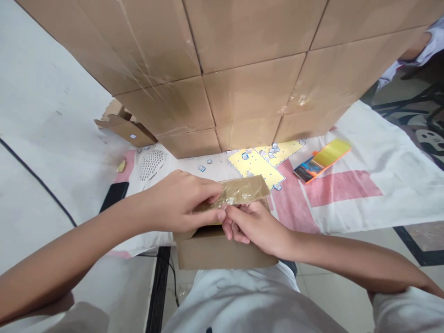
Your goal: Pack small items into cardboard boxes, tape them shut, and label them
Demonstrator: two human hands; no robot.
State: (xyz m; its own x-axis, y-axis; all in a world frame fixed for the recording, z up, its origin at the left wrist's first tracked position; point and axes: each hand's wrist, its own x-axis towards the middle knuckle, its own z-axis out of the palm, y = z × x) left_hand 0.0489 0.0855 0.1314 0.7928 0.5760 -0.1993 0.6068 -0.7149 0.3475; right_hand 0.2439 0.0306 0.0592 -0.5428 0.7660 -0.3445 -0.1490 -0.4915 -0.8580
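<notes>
Close to my body, a small cardboard box (225,256) sits at the near edge of the table, a dark gap showing below its raised flap (249,186). Shiny, crinkled clear tape covers part of that flap. My left hand (183,199) comes from the left, closed on the flap between thumb and fingers. From the right, my right hand (256,226) has its fingers curled in a pinch at the flap's lower taped edge. The thumbs nearly meet. Exactly what lies between the right fingertips is hidden.
Large stacked cardboard boxes (249,101) stand behind. An orange-framed item with a yellow panel (331,152) lies on the patterned cloth (347,189). At left are a dark phone-like object (114,195) and an open carton (126,129). Another person's sleeve (432,44) shows at upper right.
</notes>
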